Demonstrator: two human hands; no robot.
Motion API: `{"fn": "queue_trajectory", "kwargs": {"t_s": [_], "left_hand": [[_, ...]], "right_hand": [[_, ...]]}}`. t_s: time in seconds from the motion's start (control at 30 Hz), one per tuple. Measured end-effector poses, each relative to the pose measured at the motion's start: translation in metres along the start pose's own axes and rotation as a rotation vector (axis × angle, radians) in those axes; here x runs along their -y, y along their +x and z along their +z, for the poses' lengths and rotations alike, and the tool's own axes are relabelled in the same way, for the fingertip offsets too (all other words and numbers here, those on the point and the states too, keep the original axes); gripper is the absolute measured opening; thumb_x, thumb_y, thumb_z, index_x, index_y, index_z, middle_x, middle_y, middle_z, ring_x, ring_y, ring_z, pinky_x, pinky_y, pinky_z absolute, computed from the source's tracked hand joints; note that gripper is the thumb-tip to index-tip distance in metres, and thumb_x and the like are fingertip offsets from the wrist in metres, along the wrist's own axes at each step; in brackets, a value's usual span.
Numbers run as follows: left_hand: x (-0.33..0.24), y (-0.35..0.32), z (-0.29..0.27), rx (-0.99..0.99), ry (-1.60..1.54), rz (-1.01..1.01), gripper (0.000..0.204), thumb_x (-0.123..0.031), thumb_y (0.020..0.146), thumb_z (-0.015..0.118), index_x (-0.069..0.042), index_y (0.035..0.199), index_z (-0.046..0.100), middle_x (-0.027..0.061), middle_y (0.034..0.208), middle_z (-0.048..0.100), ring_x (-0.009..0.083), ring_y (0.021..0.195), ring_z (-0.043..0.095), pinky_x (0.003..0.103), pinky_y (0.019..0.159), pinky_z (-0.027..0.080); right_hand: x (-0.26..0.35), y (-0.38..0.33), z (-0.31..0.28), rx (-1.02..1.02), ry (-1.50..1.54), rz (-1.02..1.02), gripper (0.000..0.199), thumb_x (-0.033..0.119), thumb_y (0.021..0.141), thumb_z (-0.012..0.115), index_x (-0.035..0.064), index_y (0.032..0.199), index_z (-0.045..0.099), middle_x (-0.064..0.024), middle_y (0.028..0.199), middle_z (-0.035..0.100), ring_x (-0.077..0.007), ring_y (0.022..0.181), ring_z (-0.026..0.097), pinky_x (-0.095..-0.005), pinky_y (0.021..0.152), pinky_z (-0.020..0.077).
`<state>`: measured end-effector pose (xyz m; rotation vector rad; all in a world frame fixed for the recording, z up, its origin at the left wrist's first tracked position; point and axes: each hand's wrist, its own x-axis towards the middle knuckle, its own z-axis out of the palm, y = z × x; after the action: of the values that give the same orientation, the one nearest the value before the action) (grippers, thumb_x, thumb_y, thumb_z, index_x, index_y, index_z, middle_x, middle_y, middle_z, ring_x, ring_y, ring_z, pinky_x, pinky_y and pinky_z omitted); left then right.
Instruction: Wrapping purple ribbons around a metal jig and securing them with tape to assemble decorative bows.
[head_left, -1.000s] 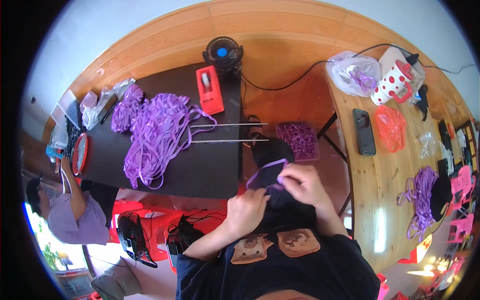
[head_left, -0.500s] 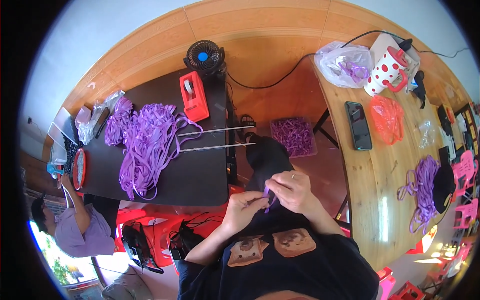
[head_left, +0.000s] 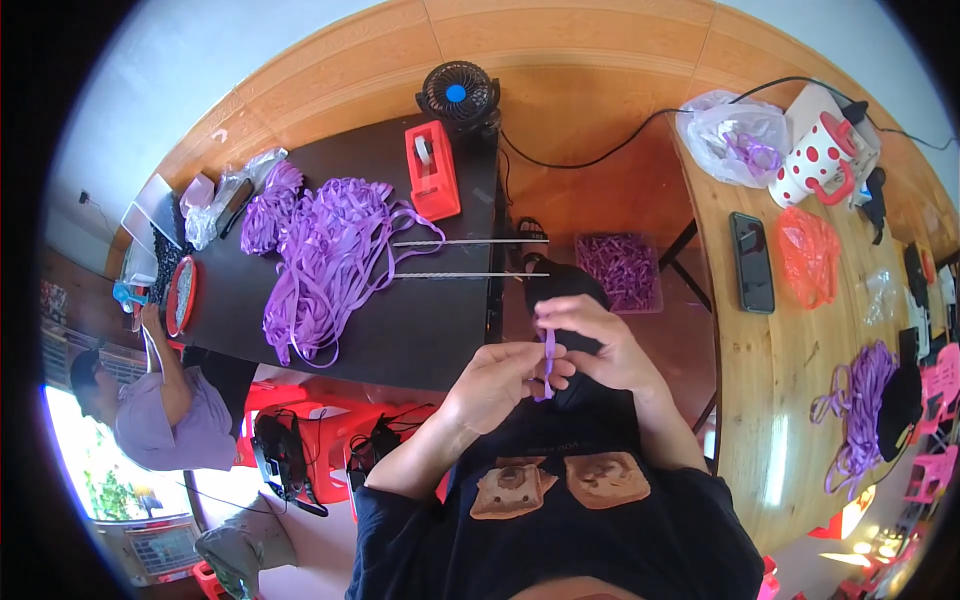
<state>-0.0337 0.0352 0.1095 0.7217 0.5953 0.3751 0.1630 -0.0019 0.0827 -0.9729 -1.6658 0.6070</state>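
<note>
A short strip of purple ribbon (head_left: 550, 362) stands upright in front of my chest. My left hand (head_left: 495, 388) pinches it between thumb and fingers. Just beside it, my right hand (head_left: 608, 345) is open, with fingers curved over the ribbon's upper end and thumb apart; whether a fingertip touches it I cannot tell. A large heap of loose purple ribbon (head_left: 335, 235) covers part of the black table (head_left: 420, 330) to the left. Two thin metal rods (head_left: 470, 275) stick out over that table's right edge. Below, a clear bin (head_left: 655, 290) on the floor holds many small purple pieces.
A red tape dispenser (head_left: 433, 180) and a black fan (head_left: 457, 95) sit at the far left table. The wooden table (head_left: 745, 400) on the right bears a phone (head_left: 752, 262), a red bag (head_left: 808, 258), a dotted mug (head_left: 815, 165) and more ribbon (head_left: 865, 405). Another person (head_left: 175, 415) works at left.
My right hand has let go of the ribbon and its fingers have spread. My left hand still holds the strip, now more upright. The whole view has shifted slightly.
</note>
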Motion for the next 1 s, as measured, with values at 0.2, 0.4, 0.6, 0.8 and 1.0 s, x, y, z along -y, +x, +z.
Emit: {"fn": "queue_trajectory", "kwargs": {"t_s": [0.2,0.4,0.6,0.8,1.0], "left_hand": [[0.005,-0.006,-0.002,0.008,0.196,0.125,0.025,-0.003,0.091,0.055,0.007,0.114,0.059,0.0167,0.1,0.066,0.0208,0.087,0.065,0.029,0.078,0.05],[0.056,0.026,-0.012,-0.178,0.165,0.154,0.021,-0.009,0.089,0.061,0.006,0.103,0.066,0.0095,0.083,0.068,0.0124,0.073,0.062,0.023,0.069,0.048],[0.068,0.093,-0.021,-0.351,0.046,0.501,0.016,-0.006,0.088,0.063,0.003,0.099,0.069,0.0071,0.078,0.068,0.0114,0.072,0.063,0.023,0.071,0.049],[0.058,0.124,-0.026,-0.383,0.189,0.676,0.017,-0.006,0.09,0.061,0.004,0.103,0.067,0.0075,0.092,0.068,0.0109,0.08,0.063,0.023,0.077,0.05],[0.059,0.142,-0.041,-0.488,0.071,0.709,0.019,-0.002,0.089,0.059,0.004,0.107,0.065,0.0098,0.093,0.067,0.0142,0.081,0.063,0.025,0.079,0.049]], "right_hand": [[-0.006,0.005,0.003,-0.013,-0.027,-0.092,0.02,-0.003,0.069,0.069,0.0068,0.087,0.066,-0.0048,0.089,0.067,-0.0221,0.078,0.061,-0.0328,0.07,0.0415],[-0.016,0.007,-0.003,-0.163,-0.453,-0.18,0.019,-0.003,0.07,0.066,0.0051,0.087,0.067,-0.0054,0.083,0.065,-0.0234,0.073,0.059,-0.0336,0.066,0.0406],[-0.066,0.033,-0.01,-0.317,-0.582,-0.21,0.023,-0.002,0.066,0.066,0.0072,0.087,0.066,-0.0029,0.083,0.062,-0.0228,0.071,0.056,-0.0347,0.063,0.0381],[-0.088,0.077,-0.022,-0.271,-0.553,-0.283,0.023,-0.004,0.067,0.068,0.0069,0.087,0.068,-0.0046,0.085,0.063,-0.0232,0.074,0.057,-0.0335,0.065,0.0407],[-0.113,0.097,-0.018,-0.152,-0.453,-0.264,0.021,-0.004,0.066,0.068,0.0059,0.085,0.069,-0.0069,0.09,0.065,-0.024,0.077,0.058,-0.0329,0.068,0.0426]]}}
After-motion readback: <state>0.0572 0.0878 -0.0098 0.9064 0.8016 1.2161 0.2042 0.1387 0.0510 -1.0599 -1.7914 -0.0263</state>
